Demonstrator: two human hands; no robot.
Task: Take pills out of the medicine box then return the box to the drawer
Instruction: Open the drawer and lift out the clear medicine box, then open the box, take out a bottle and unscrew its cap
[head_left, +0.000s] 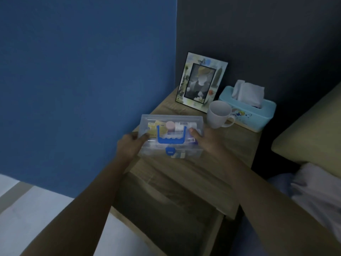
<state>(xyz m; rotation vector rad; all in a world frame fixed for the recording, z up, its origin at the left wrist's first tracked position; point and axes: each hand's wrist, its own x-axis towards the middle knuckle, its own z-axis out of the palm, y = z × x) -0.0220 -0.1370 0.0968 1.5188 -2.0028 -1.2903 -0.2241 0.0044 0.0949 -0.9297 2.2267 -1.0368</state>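
A clear plastic medicine box [172,126] with a blue handle and blue latch rests at the front of the wooden nightstand top, lid closed, with packets and small bottles visible inside. My left hand [130,145] grips its left end with the thumb on the lid. My right hand [206,142] grips its right end, thumb also on the lid. Below the box, the drawer [166,215] stands pulled out, its inside dark.
On the nightstand [238,143] behind the box stand a white mug [219,114], a picture frame [201,80] and a light-blue tissue box [249,108]. A blue wall is at the left, a bed with a pillow [313,130] at the right.
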